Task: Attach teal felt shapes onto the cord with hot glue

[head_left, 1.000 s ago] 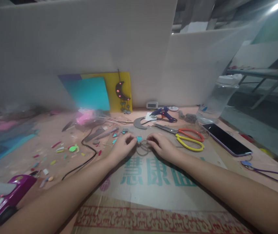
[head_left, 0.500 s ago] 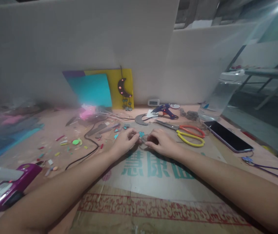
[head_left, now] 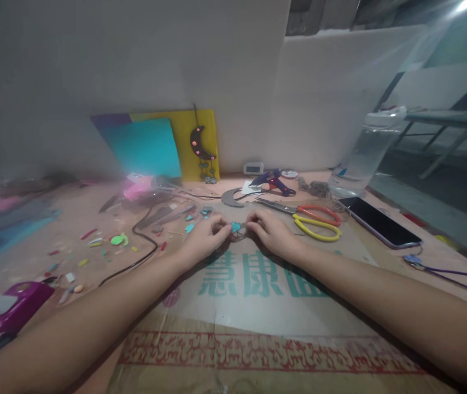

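Note:
My left hand [head_left: 209, 235] rests over the cardboard sheet [head_left: 233, 312], its thumb and fingers pinched at the edge of a small turquoise flower-shaped piece [head_left: 235, 225]. Just below that piece lies a thin grey-brown cord [head_left: 238, 236] in loops. Opposite, my right hand [head_left: 272, 232] is closed in a pinch, its fingertips on the cord at the right side. Behind the hands lies a grey crescent moon cutout [head_left: 231, 198]. More small turquoise pieces [head_left: 190, 227] lie left of my left hand.
Scissors [head_left: 299, 214] with red and yellow handles lie beyond my right hand, near a blue glue gun [head_left: 273, 181]. At right are a phone [head_left: 381, 223] and a plastic jar [head_left: 358, 156]. A purple tool [head_left: 16, 317] and a black cable [head_left: 129, 267] lie left, among scraps.
My hands drew close together over the cord half a second ago and are now slightly apart again. The cord loops below the turquoise piece look smaller. The camera view has shifted a little.

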Demonstrator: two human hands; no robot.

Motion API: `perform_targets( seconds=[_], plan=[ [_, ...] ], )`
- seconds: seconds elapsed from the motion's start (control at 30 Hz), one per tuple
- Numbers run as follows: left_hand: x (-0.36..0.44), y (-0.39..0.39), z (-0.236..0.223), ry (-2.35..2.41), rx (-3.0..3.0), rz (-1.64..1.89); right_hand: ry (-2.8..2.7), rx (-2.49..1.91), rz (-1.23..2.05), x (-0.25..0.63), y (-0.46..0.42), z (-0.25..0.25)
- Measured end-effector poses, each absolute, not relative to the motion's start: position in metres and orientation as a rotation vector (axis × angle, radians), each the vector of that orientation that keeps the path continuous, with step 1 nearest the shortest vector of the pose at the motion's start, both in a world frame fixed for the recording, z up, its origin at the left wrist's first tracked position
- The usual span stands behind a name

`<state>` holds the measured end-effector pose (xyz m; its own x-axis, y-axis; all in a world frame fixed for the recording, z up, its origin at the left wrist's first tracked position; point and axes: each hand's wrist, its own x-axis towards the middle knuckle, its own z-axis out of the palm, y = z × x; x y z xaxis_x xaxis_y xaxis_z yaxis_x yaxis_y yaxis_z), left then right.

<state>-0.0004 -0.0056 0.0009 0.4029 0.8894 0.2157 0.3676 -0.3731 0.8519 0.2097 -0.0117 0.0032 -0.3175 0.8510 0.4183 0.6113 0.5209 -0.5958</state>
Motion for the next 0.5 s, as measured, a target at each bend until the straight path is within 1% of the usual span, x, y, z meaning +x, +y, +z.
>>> perform_targets(
  seconds=[0.17,0.23,0.33,0.5],
  plan=[
    [0.0,-0.006,0.003,1.076,1.905,0.884,-1.389,-0.97,1.033,0.207,-0.013,0.006],
    [0.001,-0.006,0.004,1.069,1.906,0.894,-1.25,-0.93,1.17,0.207,-0.01,0.006],
    [0.0,-0.006,0.004,1.058,1.884,0.908,-1.238,-0.952,1.132,0.212,-0.005,0.013],
    [0.0,-0.007,0.005,1.058,1.914,0.942,-1.638,-1.051,0.901,0.225,-0.013,0.059]
  ],
)
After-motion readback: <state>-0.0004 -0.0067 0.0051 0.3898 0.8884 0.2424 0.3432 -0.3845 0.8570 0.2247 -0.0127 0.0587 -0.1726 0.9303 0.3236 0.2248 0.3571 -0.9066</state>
